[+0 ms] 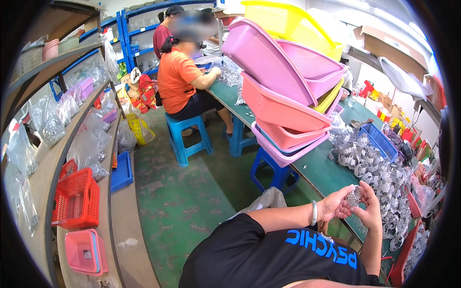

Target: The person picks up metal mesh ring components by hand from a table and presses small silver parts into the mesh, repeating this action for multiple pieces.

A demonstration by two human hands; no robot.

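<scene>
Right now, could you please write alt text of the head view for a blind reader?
Both hands hold a silvery mesh piece at a green table, near a heap of silvery pieces. Stacked pink and yellow baskets stand beyond, and a co-worker in orange sits farther back.

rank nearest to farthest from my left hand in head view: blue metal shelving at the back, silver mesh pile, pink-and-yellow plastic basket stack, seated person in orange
From the left hand:
1. Silver mesh pile, on the table, right
2. Pink-and-yellow basket stack, farther up the table
3. Seated person in orange, beyond the stack, left
4. Blue metal shelving, at the back
</scene>
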